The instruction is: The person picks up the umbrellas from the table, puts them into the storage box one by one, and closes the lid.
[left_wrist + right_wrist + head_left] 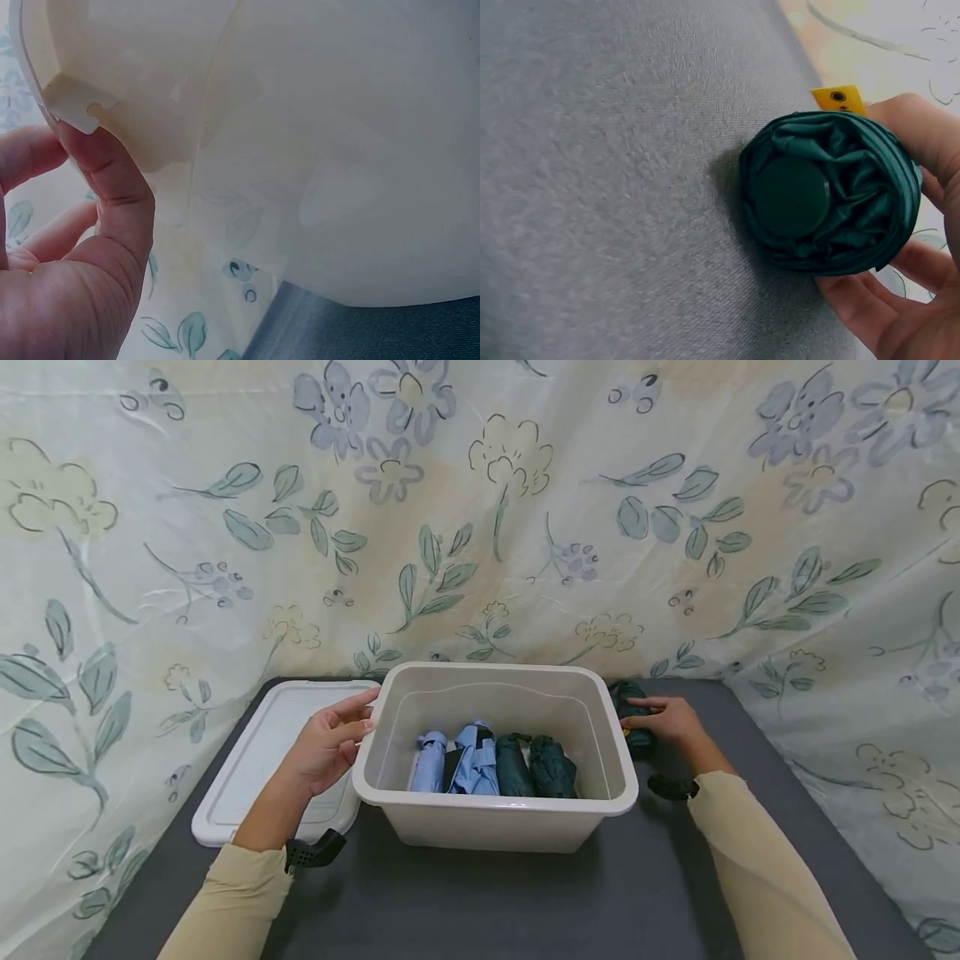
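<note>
My right hand [671, 727] holds a rolled-up dark green folding umbrella [832, 195] beside the bin's right wall; its round end cap and a yellow tag [840, 97] show in the right wrist view. My left hand [326, 743] pinches the left rim of an off-white plastic storage bin [495, 835], thumb under the lip in the left wrist view. Inside the bin, folded umbrellas lie in a row: a light blue one [430, 764], another blue one [476, 762] with a black part beside it, a dark green one [513, 768] and a second dark green one [552, 768].
A white lid [262, 760] lies flat to the left of the bin, partly behind my left forearm. All stand on a dark grey tabletop [480, 902]. Floral-patterned cloth [480, 527] hangs behind and along both sides of the table.
</note>
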{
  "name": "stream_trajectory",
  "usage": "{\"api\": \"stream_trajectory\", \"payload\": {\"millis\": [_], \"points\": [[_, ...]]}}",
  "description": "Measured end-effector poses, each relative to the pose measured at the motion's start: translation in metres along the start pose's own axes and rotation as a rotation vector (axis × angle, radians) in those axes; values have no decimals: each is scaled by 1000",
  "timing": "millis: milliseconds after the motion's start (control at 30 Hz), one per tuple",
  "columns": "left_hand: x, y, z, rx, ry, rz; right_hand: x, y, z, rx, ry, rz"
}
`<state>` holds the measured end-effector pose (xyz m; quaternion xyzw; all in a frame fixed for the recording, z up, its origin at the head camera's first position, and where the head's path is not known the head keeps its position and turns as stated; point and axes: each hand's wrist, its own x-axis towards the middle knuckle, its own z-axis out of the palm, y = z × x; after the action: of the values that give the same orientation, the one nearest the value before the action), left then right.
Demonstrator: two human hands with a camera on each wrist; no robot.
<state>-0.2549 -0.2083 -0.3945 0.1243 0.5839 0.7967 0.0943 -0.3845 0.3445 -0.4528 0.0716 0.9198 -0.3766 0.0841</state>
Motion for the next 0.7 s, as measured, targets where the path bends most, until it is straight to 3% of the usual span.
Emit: {"api": "stream_trajectory", "payload": {"millis": [533, 700], "points": [[-1, -1, 3, 39, 22, -6, -24, 7, 0, 267, -18, -70], [-3, 0, 3, 42, 30, -11, -28, 8, 1, 396, -53, -72]]}}
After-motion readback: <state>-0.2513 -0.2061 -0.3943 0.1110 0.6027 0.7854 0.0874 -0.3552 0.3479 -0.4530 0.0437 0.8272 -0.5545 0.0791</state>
